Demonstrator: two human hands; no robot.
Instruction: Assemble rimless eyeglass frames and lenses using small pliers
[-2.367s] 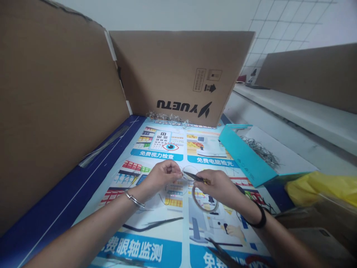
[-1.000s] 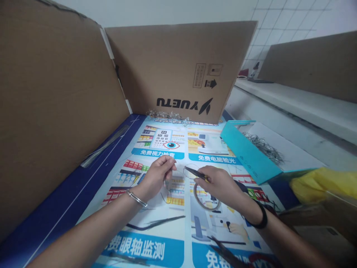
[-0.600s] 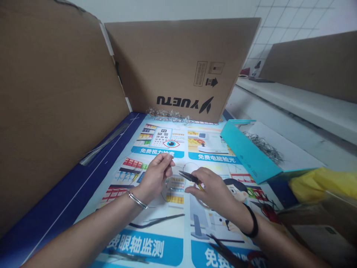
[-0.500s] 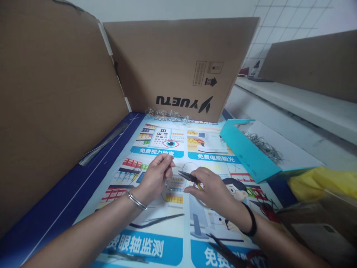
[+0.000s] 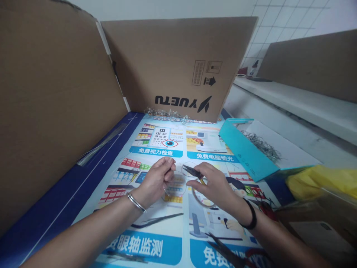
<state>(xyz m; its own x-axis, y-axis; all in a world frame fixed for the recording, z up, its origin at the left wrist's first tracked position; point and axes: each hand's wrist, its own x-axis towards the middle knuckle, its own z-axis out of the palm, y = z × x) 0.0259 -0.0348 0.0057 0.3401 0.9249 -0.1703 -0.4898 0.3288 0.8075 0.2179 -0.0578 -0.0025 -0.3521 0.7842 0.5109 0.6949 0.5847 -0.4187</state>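
My left hand (image 5: 159, 178) is closed in a pinch near the middle of the printed sheet (image 5: 173, 223). A thin wire (image 5: 166, 192) curls out below its fingers; the part inside the fingers is hidden. Just to the right, my right hand (image 5: 216, 186) is wrapped round black-nosed pliers (image 5: 192, 171) with a bit of yellow on the handle. The jaws point left towards my left fingertips, with a gap between. Faint thin loops of wire show around the jaws; whether the jaws grip the wire, I cannot tell. Below the right hand lies a pale ring-shaped thing (image 5: 203, 201).
Tall cardboard panels (image 5: 178, 56) stand at left and back. Tangled wire bits (image 5: 167, 113) lie along the back panel. A turquoise box (image 5: 248, 149) at right holds a wire heap (image 5: 260, 145). Dark scissors-like tools (image 5: 223, 249) lie in front, near a yellow bag (image 5: 320, 182).
The pliers' tip has moved slightly up and right, away from my left fingers. My left hand keeps its pinch in nearly the same place. The view has shifted a little.
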